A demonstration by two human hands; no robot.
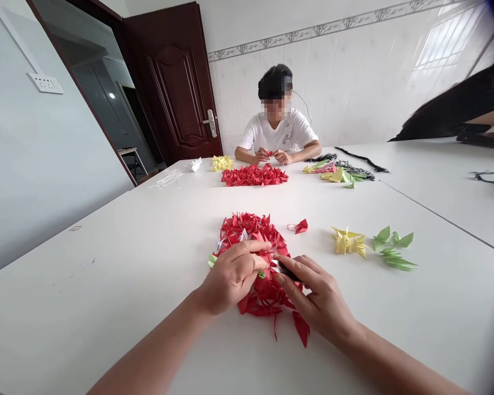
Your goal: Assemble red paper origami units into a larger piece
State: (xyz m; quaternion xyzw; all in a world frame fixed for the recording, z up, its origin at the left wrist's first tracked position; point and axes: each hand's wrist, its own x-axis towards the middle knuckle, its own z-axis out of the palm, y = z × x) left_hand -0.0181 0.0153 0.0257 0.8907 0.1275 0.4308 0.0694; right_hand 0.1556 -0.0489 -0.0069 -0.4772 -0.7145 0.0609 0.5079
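Folded red paper pieces (pixel 253 224) lie in a dense pile on the white table, with a few white and green ones among them. Over the pile's middle, my left hand (pixel 234 270) is closed, its fingertips pinched on something too small to make out, beside red paper. My right hand (pixel 319 293) is closed on a small black tool (pixel 288 271), whose pale tip points toward my left fingertips. One large red folded piece (pixel 302 328) lies at the pile's near right edge, below my right hand.
Yellow folded pieces (pixel 348 242) and green ones (pixel 395 249) lie to the right. A single red piece (pixel 301 226) sits behind my right hand. Across the white table (pixel 119 296), a person (pixel 278 129) handles red paper behind another red pile (pixel 255 175). Black cords (pixel 364 159) lie at the far right.
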